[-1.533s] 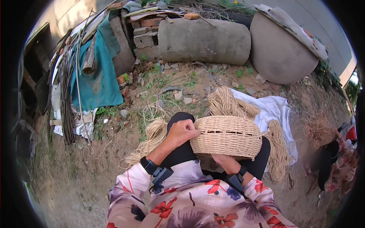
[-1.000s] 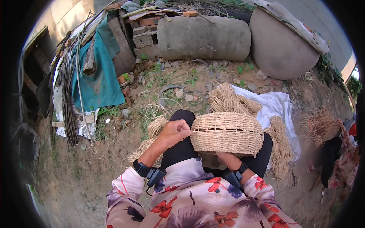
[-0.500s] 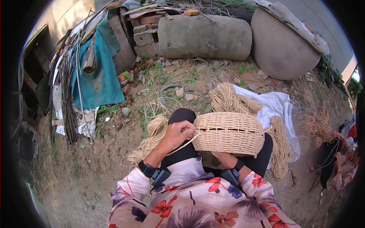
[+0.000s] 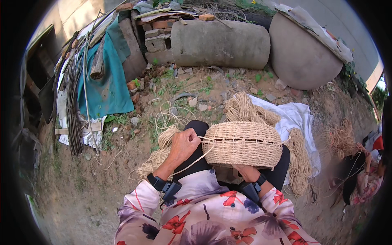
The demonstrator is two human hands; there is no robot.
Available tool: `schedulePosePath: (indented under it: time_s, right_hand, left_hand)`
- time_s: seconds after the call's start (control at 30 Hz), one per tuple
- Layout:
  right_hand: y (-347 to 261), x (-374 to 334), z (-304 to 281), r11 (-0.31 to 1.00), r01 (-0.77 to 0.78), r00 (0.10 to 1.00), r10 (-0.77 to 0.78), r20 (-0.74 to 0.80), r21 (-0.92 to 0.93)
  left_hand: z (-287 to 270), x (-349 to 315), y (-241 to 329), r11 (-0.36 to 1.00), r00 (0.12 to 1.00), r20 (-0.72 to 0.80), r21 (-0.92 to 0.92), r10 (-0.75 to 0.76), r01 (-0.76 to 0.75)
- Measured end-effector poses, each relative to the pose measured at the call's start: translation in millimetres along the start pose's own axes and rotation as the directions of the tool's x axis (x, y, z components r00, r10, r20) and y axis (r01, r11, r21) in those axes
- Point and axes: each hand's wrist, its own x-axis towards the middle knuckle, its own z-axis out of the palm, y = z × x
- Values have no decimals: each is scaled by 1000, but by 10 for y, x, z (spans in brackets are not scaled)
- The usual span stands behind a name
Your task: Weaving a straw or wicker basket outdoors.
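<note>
Far left, a bundle of thin sticks hung down beside a teal cloth, which was draped over a heap of boards and rubble. Next, on the ground beside the person's left knee, lay a loose hank of tan cord, some strands straying above it. Left hand: black band at the wrist, grip clenched on a strand that ran to the left end of the basket; a further length of cord slanted down from there across the dark trouser leg. Beyond, a grey concrete cylinder lay on its side before the bricks. Basket: pale, woven, low and rounded, situated over the lap between the knees, a long dark slit running across its side. Right hand: black band at the wrist, placed beneath the basket, fingers hidden; whether its grip was clenched could not be told. Behind the basket, a second hank lay against a white sack; a third hung by the right knee. Far right, a co-worker in a flowered top sat near a tangle of cord.
</note>
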Motion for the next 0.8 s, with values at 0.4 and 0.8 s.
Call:
schedulePosePath:
  time_s: [0.4,0.8]
  right_hand:
    - [37,61,-226,934,-50,997,29,-66,-354]
    - [191,127,-457,973,110,953,-161,257,202]
  left_hand:
    - [-102,17,211,955,966,79,-190,245,-227]
    - [-37,31,-18,884,930,366,-428,-20,187]
